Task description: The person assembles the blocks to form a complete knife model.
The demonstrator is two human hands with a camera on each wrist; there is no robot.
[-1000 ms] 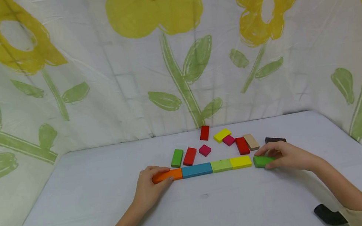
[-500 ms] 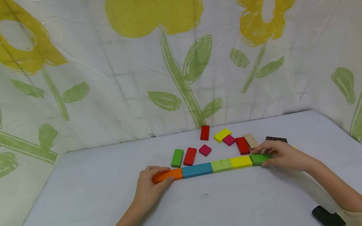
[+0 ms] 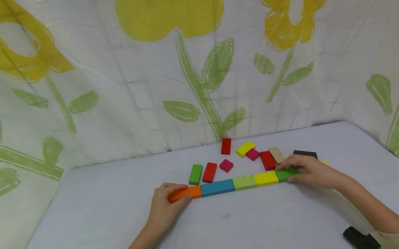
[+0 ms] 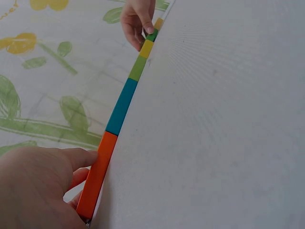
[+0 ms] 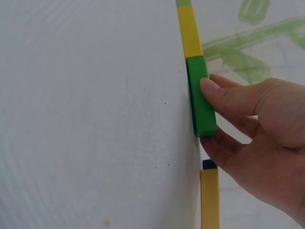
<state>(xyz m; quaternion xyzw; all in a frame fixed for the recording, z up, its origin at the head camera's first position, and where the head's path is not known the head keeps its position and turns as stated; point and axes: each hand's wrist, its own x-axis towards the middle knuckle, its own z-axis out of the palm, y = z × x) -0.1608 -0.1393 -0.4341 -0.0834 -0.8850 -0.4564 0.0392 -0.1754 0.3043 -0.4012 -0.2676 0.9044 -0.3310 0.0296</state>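
A straight row of touching blocks lies on the white table: orange (image 3: 192, 192), blue (image 3: 217, 187), light green (image 3: 244, 182), yellow (image 3: 266, 178) and green (image 3: 285, 174). At the orange end, the left hand (image 3: 167, 207) grips that block between thumb and fingers. The right hand (image 3: 313, 172) holds the green block at the other end, its thumb on the near side. In the right wrist view the green block (image 5: 201, 98) meets the yellow one (image 5: 190, 31), with the right hand's (image 5: 267, 119) fingers partly hidden behind it.
Behind the row lie loose blocks: a green one (image 3: 195, 174), several red ones (image 3: 209, 172), two magenta ones (image 3: 226, 165), a yellow one (image 3: 245, 149), a tan one (image 3: 277, 155) and a dark one (image 3: 304, 154). A black object (image 3: 360, 238) is beside the right sleeve.
The right hand has moved left with the green block, closing the gap to the yellow block; the green block now lines up with the row. The left hand has stayed on the orange block.
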